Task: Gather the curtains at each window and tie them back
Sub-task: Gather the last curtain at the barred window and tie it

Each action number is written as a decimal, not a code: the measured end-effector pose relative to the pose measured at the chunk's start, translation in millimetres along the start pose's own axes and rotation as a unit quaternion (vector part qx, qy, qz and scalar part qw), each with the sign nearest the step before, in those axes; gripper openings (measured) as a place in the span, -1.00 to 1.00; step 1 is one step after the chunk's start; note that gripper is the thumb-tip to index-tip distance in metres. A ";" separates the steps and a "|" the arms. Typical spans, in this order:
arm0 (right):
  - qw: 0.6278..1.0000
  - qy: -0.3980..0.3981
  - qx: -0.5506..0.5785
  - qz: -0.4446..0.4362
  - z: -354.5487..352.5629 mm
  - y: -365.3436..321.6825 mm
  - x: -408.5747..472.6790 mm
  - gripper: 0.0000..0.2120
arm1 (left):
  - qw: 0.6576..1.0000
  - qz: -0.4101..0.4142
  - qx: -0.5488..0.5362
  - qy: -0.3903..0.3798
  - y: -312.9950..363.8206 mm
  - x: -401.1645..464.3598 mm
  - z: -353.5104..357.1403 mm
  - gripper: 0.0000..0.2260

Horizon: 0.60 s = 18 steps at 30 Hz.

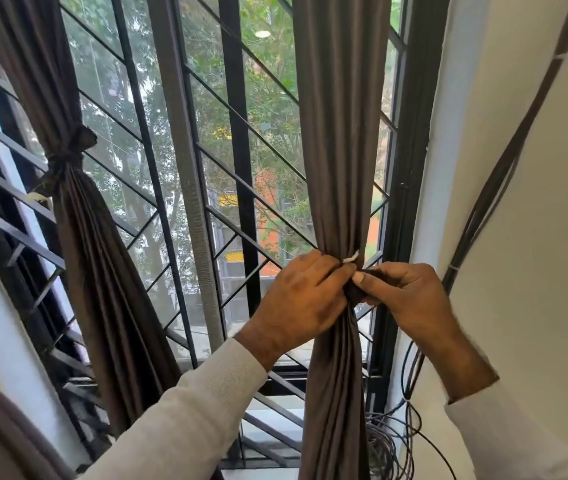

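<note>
Two hands are meeting at the gathered right curtain (pixel 339 150), which is hanging against the window grille (pixel 206 161): the left hand (pixel 305 296) is gripping the bunched cloth, the right hand (pixel 403 296) is pinching a dark tie-back (pixel 357 292) beside it. Left of this curtain, the other curtain (pixel 78 202) is hanging already knotted. Cables (pixel 476 209) are running down the wall to its right.

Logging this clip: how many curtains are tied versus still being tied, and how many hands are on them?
Curtain already tied back: 1, the left curtain, knotted with a dark tie.
Curtain being tied: 1, the right curtain.
Hands gripping the right curtain's gathered waist: 2, left hand and right hand.
Total: 2 curtains, 2 hands.
</note>
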State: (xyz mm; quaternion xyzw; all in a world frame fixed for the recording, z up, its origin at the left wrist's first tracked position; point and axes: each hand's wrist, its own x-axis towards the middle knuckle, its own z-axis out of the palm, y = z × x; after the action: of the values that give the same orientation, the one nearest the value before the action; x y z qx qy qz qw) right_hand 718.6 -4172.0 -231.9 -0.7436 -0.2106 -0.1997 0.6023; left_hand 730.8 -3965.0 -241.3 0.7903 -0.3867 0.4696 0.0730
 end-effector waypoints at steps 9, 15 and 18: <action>0.995 -0.062 -0.067 -0.047 -11.7 3.5 12.9 -0.90 | 0.948 -0.141 -0.248 -0.142 -12.8 7.7 -4.0 -0.86; 0.995 -0.073 0.054 0.043 -3.5 -1.9 22.3 -0.71 | 0.918 -0.131 -0.308 -0.211 -18.5 22.3 -20.0 -0.79; 0.992 -0.082 0.064 0.071 -5.1 -5.1 25.4 -0.73 | 0.943 -0.133 -0.264 -0.152 -13.2 18.2 -16.8 -0.82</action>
State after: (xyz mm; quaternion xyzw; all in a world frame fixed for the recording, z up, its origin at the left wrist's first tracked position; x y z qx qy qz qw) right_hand 736.7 -4174.3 -212.8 -0.7302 -0.2183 -0.0805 0.6423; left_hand 733.0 -3957.8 -214.3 0.8489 -0.3951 0.2111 0.2807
